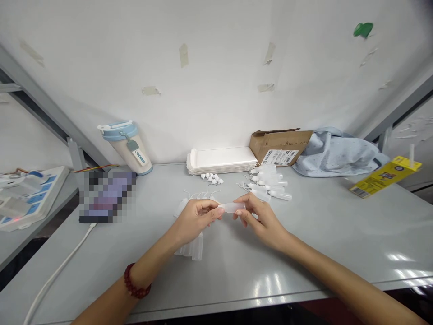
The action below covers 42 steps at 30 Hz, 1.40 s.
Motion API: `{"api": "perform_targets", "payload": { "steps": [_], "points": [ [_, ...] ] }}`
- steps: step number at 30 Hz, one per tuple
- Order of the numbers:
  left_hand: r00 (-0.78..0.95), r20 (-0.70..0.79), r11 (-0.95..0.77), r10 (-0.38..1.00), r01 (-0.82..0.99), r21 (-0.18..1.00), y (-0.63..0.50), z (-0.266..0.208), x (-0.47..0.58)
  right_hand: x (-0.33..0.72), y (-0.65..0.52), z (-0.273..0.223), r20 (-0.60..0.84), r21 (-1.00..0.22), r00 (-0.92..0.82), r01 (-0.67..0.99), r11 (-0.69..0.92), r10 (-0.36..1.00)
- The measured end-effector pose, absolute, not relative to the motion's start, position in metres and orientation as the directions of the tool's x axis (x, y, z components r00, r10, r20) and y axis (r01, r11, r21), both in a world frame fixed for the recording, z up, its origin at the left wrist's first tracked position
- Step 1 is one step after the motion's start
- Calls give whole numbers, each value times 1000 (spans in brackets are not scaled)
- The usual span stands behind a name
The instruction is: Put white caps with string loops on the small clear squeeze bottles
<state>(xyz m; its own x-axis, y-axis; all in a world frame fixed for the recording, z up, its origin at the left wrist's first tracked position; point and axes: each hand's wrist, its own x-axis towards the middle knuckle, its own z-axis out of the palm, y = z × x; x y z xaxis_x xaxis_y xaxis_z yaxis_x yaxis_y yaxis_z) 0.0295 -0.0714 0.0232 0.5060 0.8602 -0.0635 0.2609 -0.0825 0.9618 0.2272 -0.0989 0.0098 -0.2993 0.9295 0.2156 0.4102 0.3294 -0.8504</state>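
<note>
Translucent bottle [233, 207] held between left hand [192, 220] and right hand [264, 221].
Both hands' fingers [215, 214] grasp its opposite ends above the tabletop [324, 225]; white tips [214, 178] lie beyond.

The tumbler [122, 150] bears lettering like "uccaes"; print on the carton [279, 144] and yellow box [385, 177] blurs.

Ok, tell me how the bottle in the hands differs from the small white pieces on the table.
The held bottle is translucent and long; the white pieces look opaque and much smaller. The held bottle is pinched between the left hand and right hand; the white pieces lie clustered on the table. Both are pale.
</note>
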Motion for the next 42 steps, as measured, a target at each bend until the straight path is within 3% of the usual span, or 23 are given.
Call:
{"api": "perform_targets", "payload": {
  "steps": [7,16,27,38,42],
  "points": [
    [465,20,-115,885,176,978,-73,19,31,228,-99,11,170,-886,-302,371,280,938],
    [470,-66,-90,880,302,949,-72,24,31,227,-99,9,203,-890,-283,346,297,937],
    [474,-22,-84,880,200,976,-74,20,31,226,-99,12,160,-889,-280,375,262,946],
    [415,45,-130,909,179,975,-74,19,34,226,-95,5,37,-960,-289,256,114,957],
    [453,37,-139,891,193,971,-74,21,33,226,-95,7,53,-962,-274,244,122,960]
  ]
}}
